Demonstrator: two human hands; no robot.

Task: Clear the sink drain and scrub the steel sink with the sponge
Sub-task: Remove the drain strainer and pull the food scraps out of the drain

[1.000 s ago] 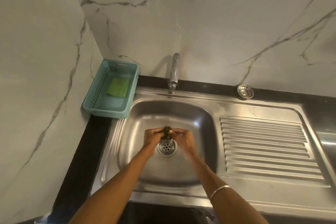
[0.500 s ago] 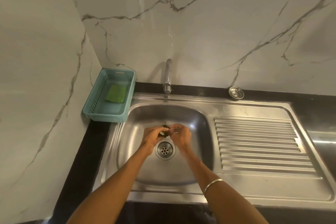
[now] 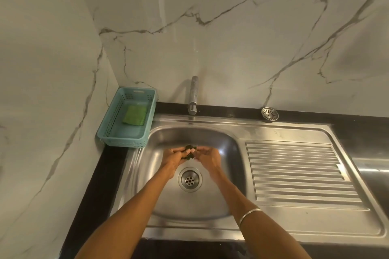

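Both hands over steel sink (image 3: pixel 212 202) basin, fingertips meeting behind the round perforated drain (image 3: pixel 189 179). Left hand (image 3: pixel 173 156) and right hand (image 3: pixel 207 156) each pinch a small dark green clump of debris (image 3: pixel 190 152) between them, held above the basin floor. Drain holes look uncovered. Green sponge (image 3: pixel 134 115), flat and fibrous, lies in the perforated teal plastic basket (image 3: pixel 109 130) left of the basin. Chrome tap (image 3: pixel 193 95) at rear. Ribbed drainboard (image 3: pixel 294 172) right; domed metal strainer (image 3: pixel 267 114) on black counter ledge. Thin metal bangle (image 3: pixel 248 215) on right wrist.
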